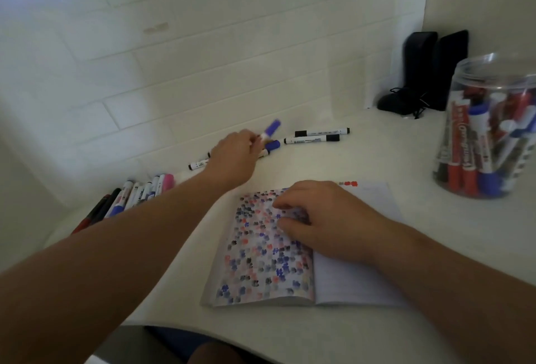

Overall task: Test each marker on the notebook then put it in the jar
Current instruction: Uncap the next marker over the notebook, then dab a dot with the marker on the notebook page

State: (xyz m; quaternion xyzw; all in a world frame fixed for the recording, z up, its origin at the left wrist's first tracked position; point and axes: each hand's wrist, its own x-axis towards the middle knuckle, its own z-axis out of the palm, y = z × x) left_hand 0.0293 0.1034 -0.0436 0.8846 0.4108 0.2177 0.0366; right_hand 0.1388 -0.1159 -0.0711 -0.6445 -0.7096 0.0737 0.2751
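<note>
Left hand point(233, 157) pinches a purple-capped white marker point(269, 131) to test next, while the right hand point(316, 218), fingers curled, pins the dot-covered open notebook point(261, 262) flat, empty otherwise.

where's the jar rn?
In the head view the jar stands on the table's far right, partly filled with markers, just in front of the black speakers and beyond the notebook.

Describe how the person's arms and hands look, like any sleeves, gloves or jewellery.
Both forearms are bare, with no sleeve in view. The left hand and right hand are ungloved, and no ring, watch or bracelet shows on the fingers or wrists.
</note>
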